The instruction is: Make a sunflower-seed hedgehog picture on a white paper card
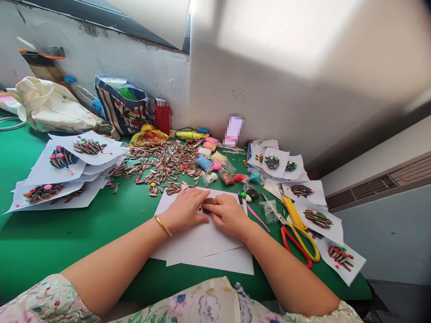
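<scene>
A brown piece of modelling clay (208, 205) lies on the white paper (205, 249) in front of me, partly covered by my fingers. A tiny eye-like spot shows at its left edge. My left hand (188, 208) rests on the paper to its left, fingers stretched out and thumb apart, bordering the clay. From the other side my right hand (229, 214) presses its index finger on the clay, with its other fingers curled in. Striped sunflower seeds (168, 163) are heaped just beyond the hands.
Scissors (296, 233), a yellow box cutter (293, 213) and a pink tool (258, 218) lie right of the paper. Bagged clay (227, 178) sits behind. Sheets with seed-covered hedgehog figures (318, 219) line the right edge; another stack (67, 179) is left. A red flask (162, 117) stands at the back.
</scene>
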`<control>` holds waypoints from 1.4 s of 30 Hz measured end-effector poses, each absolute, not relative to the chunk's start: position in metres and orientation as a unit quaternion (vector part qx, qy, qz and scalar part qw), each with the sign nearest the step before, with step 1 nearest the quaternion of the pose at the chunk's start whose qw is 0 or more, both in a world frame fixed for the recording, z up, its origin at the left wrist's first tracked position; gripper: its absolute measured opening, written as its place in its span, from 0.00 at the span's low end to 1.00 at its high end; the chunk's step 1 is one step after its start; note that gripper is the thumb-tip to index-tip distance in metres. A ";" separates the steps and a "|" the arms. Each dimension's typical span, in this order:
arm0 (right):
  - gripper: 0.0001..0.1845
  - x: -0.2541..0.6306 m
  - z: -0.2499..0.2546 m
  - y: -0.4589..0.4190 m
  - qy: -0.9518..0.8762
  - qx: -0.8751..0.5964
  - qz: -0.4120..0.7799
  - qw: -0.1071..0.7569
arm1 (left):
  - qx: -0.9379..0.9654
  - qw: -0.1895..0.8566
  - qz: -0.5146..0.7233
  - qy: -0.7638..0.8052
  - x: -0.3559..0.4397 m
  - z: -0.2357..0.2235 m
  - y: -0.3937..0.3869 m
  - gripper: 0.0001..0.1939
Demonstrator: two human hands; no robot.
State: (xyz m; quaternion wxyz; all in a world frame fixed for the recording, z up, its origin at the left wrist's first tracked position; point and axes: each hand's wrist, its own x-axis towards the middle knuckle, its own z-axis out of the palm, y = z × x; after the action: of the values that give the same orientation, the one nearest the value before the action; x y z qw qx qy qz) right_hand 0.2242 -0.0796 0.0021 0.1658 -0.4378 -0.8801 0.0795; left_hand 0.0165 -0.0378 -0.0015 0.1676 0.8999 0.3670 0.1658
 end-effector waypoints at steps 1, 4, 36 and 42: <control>0.19 0.224 0.003 -0.079 -0.876 -0.445 0.081 0.168 | 0.900 0.167 0.166 0.367 0.016 -0.002 -0.038 0.39; 0.19 0.224 0.005 -0.079 -0.868 -0.463 0.080 0.161 | 0.900 0.167 0.169 0.366 0.016 -0.002 -0.038 0.39; 0.18 0.222 0.007 -0.076 -0.844 -0.515 0.056 0.137 | 0.904 0.160 0.161 0.363 0.017 -0.003 -0.036 0.40; 0.17 0.220 0.006 -0.076 -0.838 -0.522 0.066 0.145 | 0.903 0.158 0.162 0.365 0.017 -0.002 -0.036 0.41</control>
State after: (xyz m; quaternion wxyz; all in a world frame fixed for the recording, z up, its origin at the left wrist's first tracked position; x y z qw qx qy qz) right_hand 0.2200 -0.0759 0.0060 0.1455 -0.5225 -0.8376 0.0655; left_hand 0.0169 -0.0357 -0.0024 0.1583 0.9029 0.3651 0.1622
